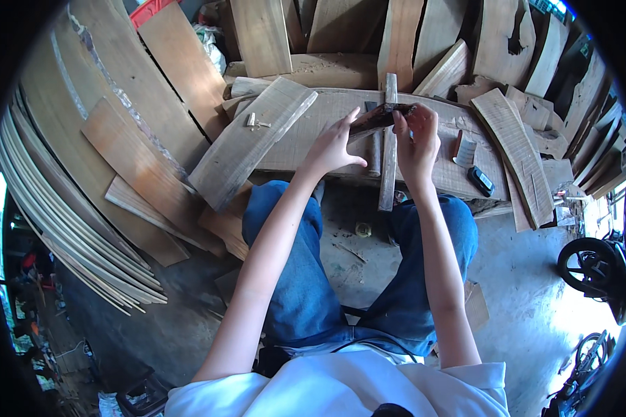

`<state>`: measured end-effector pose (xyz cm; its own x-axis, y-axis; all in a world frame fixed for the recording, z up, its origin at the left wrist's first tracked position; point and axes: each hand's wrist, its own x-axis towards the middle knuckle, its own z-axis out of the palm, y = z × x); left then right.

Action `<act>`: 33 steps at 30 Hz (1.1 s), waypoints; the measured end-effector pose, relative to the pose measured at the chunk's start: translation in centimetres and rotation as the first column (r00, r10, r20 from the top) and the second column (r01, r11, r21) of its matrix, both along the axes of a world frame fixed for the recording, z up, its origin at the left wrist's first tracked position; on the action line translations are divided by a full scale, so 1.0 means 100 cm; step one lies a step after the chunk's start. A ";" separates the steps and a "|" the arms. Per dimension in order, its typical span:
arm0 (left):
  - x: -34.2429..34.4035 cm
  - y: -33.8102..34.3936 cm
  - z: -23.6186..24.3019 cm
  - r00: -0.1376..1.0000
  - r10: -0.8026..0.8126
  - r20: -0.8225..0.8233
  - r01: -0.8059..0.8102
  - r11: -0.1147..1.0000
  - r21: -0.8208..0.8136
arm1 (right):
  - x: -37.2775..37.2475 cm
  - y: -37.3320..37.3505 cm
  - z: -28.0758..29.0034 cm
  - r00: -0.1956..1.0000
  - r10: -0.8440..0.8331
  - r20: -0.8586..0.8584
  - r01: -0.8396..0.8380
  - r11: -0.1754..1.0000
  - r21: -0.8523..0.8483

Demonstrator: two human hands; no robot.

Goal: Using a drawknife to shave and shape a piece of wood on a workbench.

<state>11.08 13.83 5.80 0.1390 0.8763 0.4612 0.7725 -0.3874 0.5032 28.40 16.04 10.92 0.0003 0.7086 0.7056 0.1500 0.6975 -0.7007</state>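
Wide board (254, 146), one: slanted across the left end of the plank counter (292, 142), with small pale pieces (251, 120) lying on top.

My left hand (335, 144), one: spread wide, thumb well away from the fingers, fingertips at the near-left end of the dark piece; whether they touch it, I cannot tell.

Dark brown piece (377, 121), one: held above the counter, in front of my knees. Step in hand, by my judgement: handling it, the right side doing the gripping. Next move calls for a steady right grip and my left thumb brought in underneath for support.

Dark flat bar (373, 156), one: on the counter, below the piece.

Narrow wooden strip (389, 163), one: beside the bar, its near end past the counter's edge.

My right hand (421, 135), one: pinched on the piece's right end.

Small black device (480, 181), one: near the counter's front edge.
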 end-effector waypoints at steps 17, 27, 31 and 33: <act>0.003 -0.010 0.025 0.765 -0.071 0.641 0.351 0.879 -0.322 | 0.070 0.045 0.007 0.777 0.029 -0.629 -0.253 0.929 -0.269; -0.008 -0.019 0.035 0.787 -0.028 0.616 0.312 0.879 -0.359 | 0.071 0.038 0.018 0.676 0.219 -0.704 -0.487 0.849 -0.204; -0.008 -0.021 0.037 0.769 -0.040 0.639 0.325 0.884 -0.337 | 0.070 0.033 0.022 0.657 0.270 -0.703 -0.530 0.829 -0.177; -0.009 -0.021 0.037 0.781 -0.036 0.624 0.316 0.884 -0.344 | 0.071 0.032 0.022 0.650 0.296 -0.700 -0.542 0.826 -0.155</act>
<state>10.17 11.72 9.51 0.1367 0.9846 0.1089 0.2097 -0.1362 0.9682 35.55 19.25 13.17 -0.0088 0.9241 0.3822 -0.6533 0.2840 -0.7018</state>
